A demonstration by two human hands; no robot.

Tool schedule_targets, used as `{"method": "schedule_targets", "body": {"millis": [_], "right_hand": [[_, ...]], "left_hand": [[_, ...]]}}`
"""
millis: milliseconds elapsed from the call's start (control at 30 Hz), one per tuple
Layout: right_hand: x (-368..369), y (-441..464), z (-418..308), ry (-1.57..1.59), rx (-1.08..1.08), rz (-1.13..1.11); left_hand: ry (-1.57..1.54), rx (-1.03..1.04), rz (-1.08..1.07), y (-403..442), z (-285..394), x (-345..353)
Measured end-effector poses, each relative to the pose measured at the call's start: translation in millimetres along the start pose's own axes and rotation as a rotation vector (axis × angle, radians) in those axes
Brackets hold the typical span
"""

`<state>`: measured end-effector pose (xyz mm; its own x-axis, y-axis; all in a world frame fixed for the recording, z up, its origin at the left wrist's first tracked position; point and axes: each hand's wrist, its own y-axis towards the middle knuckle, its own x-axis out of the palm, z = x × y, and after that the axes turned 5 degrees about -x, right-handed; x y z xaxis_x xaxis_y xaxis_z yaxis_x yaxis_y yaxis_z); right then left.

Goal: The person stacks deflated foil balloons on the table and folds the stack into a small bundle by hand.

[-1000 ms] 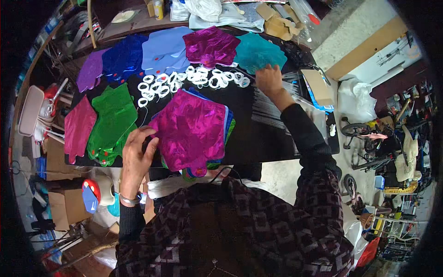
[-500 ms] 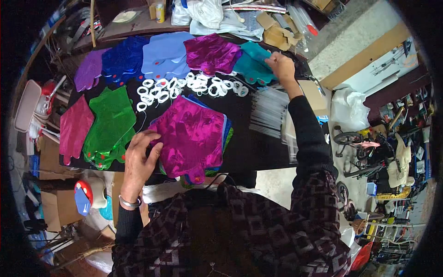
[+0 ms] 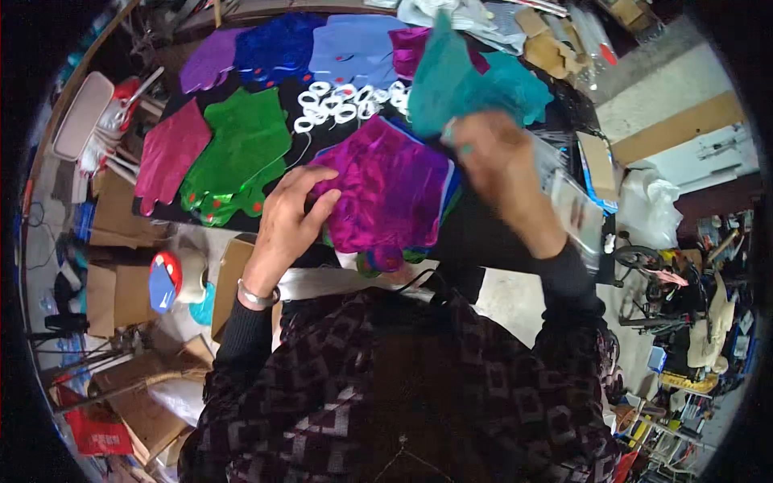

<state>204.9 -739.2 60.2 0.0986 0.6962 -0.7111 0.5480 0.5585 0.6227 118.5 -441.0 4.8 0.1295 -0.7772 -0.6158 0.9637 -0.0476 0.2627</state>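
In the head view my right hand (image 3: 503, 161), blurred by motion, pinches a teal foil balloon (image 3: 441, 76), flat and uninflated, and lifts it over the table. More flat teal foil balloons (image 3: 515, 87) lie behind that hand. My left hand (image 3: 291, 216) has its thumb and fingers apart, with fingertips resting on the left edge of a stack topped by a magenta foil balloon (image 3: 386, 189). Blue and green edges show under the magenta one. White ribbon coils (image 3: 345, 103) lie just behind the stack.
On the black table (image 3: 503, 233), green foil balloons (image 3: 241, 149) and pink ones (image 3: 173, 153) lie at left. Purple, dark blue and light blue balloons (image 3: 350, 48) line the back. At right are a clear plastic packet (image 3: 576, 205) and a cardboard box (image 3: 596, 165).
My right hand has drawn a teal balloon off the back-right pile towards the stack. My left hand stays at the stack's left edge. The whole view has shifted.
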Motion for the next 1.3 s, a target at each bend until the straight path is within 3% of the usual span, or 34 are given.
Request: {"method": "schedule_targets", "body": {"millis": [67,300,700,867,1000,1033,1200,1300], "right_hand": [[20.5,-10.7,-32.7,-0.348,-0.187,-0.181],[95.3,-63.0,-47.6,-0.247,-0.245,-0.131],[118.7,-88.1,-64.0,-0.093,-0.236,-0.1],[119.7,-96.3,-59.5,0.001,-0.147,-0.031],[117.6,-99.2,-67.2,0.306,0.297,-0.081],[117.1,-98.6,-68.3,0.307,0.298,-0.082],[115.7,-89.8,-68.8,0.442,0.5,-0.009],[107.5,-82.5,-70.3,0.429,0.635,-0.172]], "left_hand": [[0.012,-0.005,0.009,-5.4,-6.9,-4.0],[-0.002,-0.057,0.015,-29.8,-24.0,-9.0],[-0.107,-0.353,-0.024,-56.9,-11.0,-11.5],[-0.054,-0.398,-0.037,-69.3,-11.9,-12.2],[-0.184,-0.432,-0.084,-92.1,-30.8,1.9],[-0.184,-0.434,-0.084,-95.4,-34.3,6.0],[-0.291,-0.408,-0.334,-101.4,-48.8,30.9],[-0.531,-0.532,-0.407,-101.6,-48.0,49.2]]}}
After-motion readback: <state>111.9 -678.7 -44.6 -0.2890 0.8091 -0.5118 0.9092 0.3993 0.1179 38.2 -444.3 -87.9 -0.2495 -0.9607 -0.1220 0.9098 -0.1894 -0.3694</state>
